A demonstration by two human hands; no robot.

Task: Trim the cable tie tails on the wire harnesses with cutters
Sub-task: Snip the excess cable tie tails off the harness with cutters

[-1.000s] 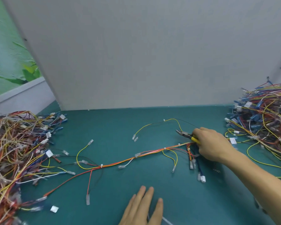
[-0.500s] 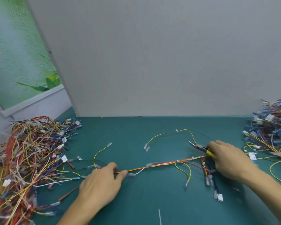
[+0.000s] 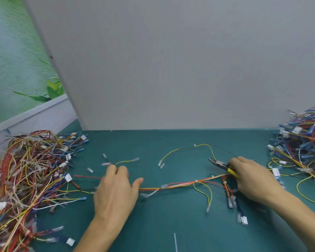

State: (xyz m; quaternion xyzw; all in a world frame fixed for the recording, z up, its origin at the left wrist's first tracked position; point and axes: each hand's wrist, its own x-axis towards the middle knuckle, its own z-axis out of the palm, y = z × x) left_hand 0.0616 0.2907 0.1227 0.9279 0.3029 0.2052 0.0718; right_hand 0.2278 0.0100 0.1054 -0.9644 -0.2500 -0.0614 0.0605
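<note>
**A:** The right hand (image 3: 251, 180) is clamped round the yellow handles of the cutters (image 3: 221, 165), steel nose pointing up and left, close beside the wire harness (image 3: 182, 185).

**B:** And the left hand (image 3: 116, 193) is palm-down over the harness's left end, fingers bent, thumb against the orange-red trunk. Pinching or only pressing? Can't tell from here.

**A:** The harness runs between the two hands, mid-mat: red, orange and yellow wires bound by small white cable ties (image 3: 196, 181), with thin branches ending in clear-sleeved terminals.

**B:** Teal mat (image 3: 171, 219) underneath, with a thin white strip (image 3: 175, 241) near the front edge.

**A:** There's a tangled left heap (image 3: 25, 179) of harnesses and a right heap (image 3: 302, 148) too. A grey panel (image 3: 171, 70) stands behind, with a leafy green print (image 3: 16, 70) far left.
</note>
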